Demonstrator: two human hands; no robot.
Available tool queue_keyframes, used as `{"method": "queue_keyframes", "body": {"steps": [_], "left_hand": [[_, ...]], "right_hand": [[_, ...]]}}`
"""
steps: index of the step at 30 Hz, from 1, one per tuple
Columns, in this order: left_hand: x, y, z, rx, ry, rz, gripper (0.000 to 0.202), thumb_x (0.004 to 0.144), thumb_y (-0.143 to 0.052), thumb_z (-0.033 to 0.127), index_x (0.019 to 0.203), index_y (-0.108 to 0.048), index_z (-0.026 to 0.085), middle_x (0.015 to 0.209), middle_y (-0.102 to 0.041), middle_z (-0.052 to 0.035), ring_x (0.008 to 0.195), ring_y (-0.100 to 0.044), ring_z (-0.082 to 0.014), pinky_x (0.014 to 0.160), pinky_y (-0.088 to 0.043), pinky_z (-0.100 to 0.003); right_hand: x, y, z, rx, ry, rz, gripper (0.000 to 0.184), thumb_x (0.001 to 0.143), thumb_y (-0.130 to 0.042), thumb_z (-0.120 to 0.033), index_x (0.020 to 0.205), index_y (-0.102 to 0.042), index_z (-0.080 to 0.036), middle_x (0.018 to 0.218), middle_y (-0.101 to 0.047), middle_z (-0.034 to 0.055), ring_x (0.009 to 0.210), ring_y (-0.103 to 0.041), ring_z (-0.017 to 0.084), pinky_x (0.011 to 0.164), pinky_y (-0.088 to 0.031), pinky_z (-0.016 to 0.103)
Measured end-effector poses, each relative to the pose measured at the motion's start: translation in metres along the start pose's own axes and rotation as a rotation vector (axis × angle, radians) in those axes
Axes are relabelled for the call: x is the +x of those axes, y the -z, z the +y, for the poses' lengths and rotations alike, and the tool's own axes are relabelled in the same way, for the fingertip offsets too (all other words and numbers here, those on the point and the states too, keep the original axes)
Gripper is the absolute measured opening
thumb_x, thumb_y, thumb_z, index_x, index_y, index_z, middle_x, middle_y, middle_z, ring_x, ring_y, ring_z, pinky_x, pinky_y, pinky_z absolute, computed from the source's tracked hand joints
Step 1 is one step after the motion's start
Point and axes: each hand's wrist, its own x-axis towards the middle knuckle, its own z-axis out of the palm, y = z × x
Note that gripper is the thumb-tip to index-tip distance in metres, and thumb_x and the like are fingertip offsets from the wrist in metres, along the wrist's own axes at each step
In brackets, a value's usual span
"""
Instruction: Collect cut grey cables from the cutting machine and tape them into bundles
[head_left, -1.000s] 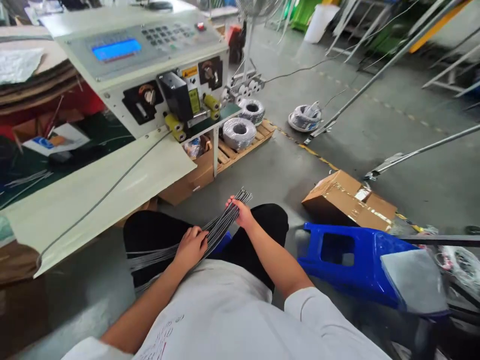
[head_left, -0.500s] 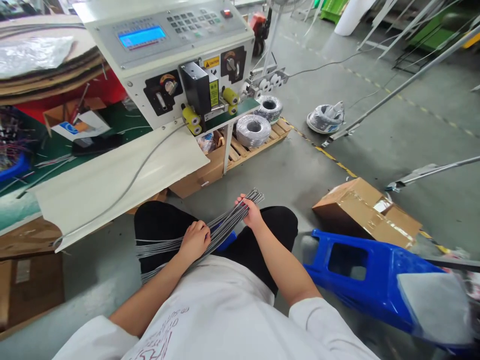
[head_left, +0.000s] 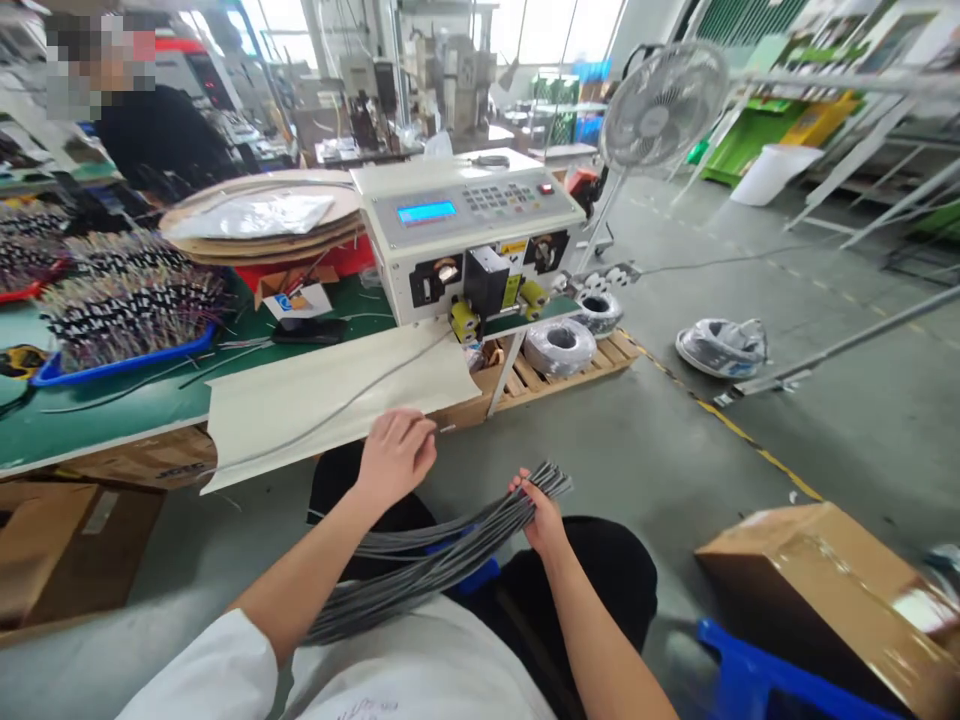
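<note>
A thick bundle of grey cables (head_left: pixel 450 560) lies slanted across my lap. My right hand (head_left: pixel 541 512) is closed round it near its upper right end, where the cut tips stick out. My left hand (head_left: pixel 396 450) is raised above the bundle, apart from it, at the front edge of a cream chute sheet (head_left: pixel 337 400). Its fingers are curled together, and whatever may be inside them is hidden. One single grey cable (head_left: pixel 352 400) runs along that sheet from the yellow rollers (head_left: pixel 463 320) of a wire-cutting machine (head_left: pixel 472 230) with a lit blue display.
A blue tray (head_left: pixel 127 365) of wire bunches stands on the green bench, left. Wrapped cable coils (head_left: pixel 560 347) rest on a wooden pallet (head_left: pixel 611 360). A cardboard box (head_left: pixel 832 590) and blue stool (head_left: pixel 757 670) are at my right. A co-worker (head_left: pixel 157 130) is behind the bench.
My left hand has let go of the bundle and moved up and forward to the sheet's edge. My right hand still grips the cables. The view has tilted up, showing the fan and co-worker.
</note>
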Motion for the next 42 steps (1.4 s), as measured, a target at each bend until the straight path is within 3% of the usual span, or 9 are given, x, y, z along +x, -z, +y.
{"method": "queue_keyframes", "body": {"steps": [3, 6, 12, 18, 21, 25, 30, 35, 42], "left_hand": [[0.039, 0.014, -0.025, 0.120, 0.118, 0.125, 0.039, 0.097, -0.044, 0.036, 0.131, -0.053, 0.021, 0.129, -0.052, -0.0135, 0.125, -0.044, -0.0308, 0.107, -0.037, -0.048], [0.051, 0.016, -0.038, 0.161, 0.196, 0.097, 0.049, 0.097, -0.043, 0.044, 0.138, -0.048, 0.018, 0.129, -0.052, -0.0164, 0.124, -0.044, -0.0326, 0.103, -0.040, -0.046], [0.007, 0.025, -0.048, 0.096, 0.131, -0.116, 0.041, 0.099, -0.037, 0.050, 0.127, -0.057, 0.027, 0.119, -0.059, -0.0088, 0.111, -0.053, -0.0258, 0.089, -0.046, -0.037], [-0.022, 0.036, -0.045, -0.030, 0.126, 0.004, 0.028, 0.099, -0.042, 0.041, 0.092, -0.064, 0.026, 0.092, -0.064, -0.0037, 0.091, -0.059, -0.0201, 0.080, -0.047, -0.033], [-0.037, 0.009, -0.011, -0.271, 0.143, -0.055, 0.026, 0.098, -0.045, 0.039, 0.089, -0.066, 0.026, 0.089, -0.065, -0.0033, 0.090, -0.060, -0.0182, 0.082, -0.047, -0.031], [-0.052, -0.066, 0.049, -0.662, 0.305, -0.340, 0.021, 0.092, -0.051, 0.034, 0.082, -0.066, 0.024, 0.083, -0.065, -0.0019, 0.079, -0.060, -0.0161, 0.074, -0.046, -0.028], [-0.057, -0.137, 0.094, -0.711, 0.359, -0.471, 0.019, 0.089, -0.052, 0.032, 0.078, -0.062, 0.021, 0.082, -0.067, -0.0007, 0.080, -0.060, -0.0153, 0.075, -0.042, -0.027], [-0.054, -0.159, 0.101, -0.629, 0.200, -0.548, 0.025, 0.095, -0.044, 0.035, 0.081, -0.059, 0.022, 0.082, -0.067, 0.0001, 0.080, -0.061, -0.0155, 0.070, -0.038, -0.027], [-0.048, -0.153, 0.093, -0.566, 0.161, -0.539, 0.027, 0.098, -0.037, 0.036, 0.088, -0.058, 0.023, 0.086, -0.068, -0.0005, 0.082, -0.064, -0.0156, 0.070, -0.040, -0.026]], "right_hand": [[-0.001, 0.000, 0.000, -0.031, 0.017, 0.024, 0.042, 0.060, -0.088, -0.028, 0.098, -0.071, -0.023, 0.084, -0.076, 0.0023, 0.077, -0.073, 0.023, 0.073, -0.061, 0.037], [-0.001, 0.002, -0.001, -0.039, 0.020, 0.031, 0.043, 0.059, -0.089, -0.030, 0.098, -0.072, -0.023, 0.089, -0.077, 0.0040, 0.082, -0.074, 0.023, 0.076, -0.061, 0.036], [-0.002, 0.007, -0.003, -0.012, 0.006, 0.024, 0.042, 0.059, -0.089, -0.031, 0.098, -0.074, -0.022, 0.090, -0.077, 0.0051, 0.082, -0.074, 0.023, 0.075, -0.061, 0.036], [-0.002, 0.003, -0.002, -0.018, 0.016, 0.008, 0.038, 0.059, -0.088, -0.032, 0.094, -0.075, -0.024, 0.081, -0.075, 0.0023, 0.079, -0.073, 0.023, 0.071, -0.060, 0.036], [0.000, 0.002, 0.001, -0.009, 0.037, -0.045, 0.035, 0.062, -0.087, -0.032, 0.094, -0.075, -0.024, 0.075, -0.072, 0.0002, 0.076, -0.072, 0.022, 0.069, -0.059, 0.034], [0.000, 0.000, 0.001, -0.044, 0.037, -0.055, 0.036, 0.062, -0.087, -0.034, 0.095, -0.075, -0.022, 0.083, -0.075, 0.0029, 0.078, -0.072, 0.022, 0.073, -0.058, 0.035], [-0.018, -0.002, 0.000, -0.073, 0.087, -0.031, 0.040, 0.062, -0.086, -0.038, 0.095, -0.075, -0.018, 0.097, -0.077, 0.0095, 0.089, -0.073, 0.025, 0.086, -0.054, 0.039], [-0.013, 0.002, 0.002, 0.005, 0.103, -0.050, 0.041, 0.058, -0.087, -0.034, 0.091, -0.074, -0.014, 0.091, -0.077, 0.0118, 0.083, -0.072, 0.024, 0.087, -0.051, 0.040], [-0.013, 0.001, -0.001, 0.008, 0.072, -0.116, 0.038, 0.064, -0.083, -0.031, 0.097, -0.072, -0.016, 0.094, -0.076, 0.0099, 0.083, -0.071, 0.023, 0.082, -0.052, 0.039]]}}
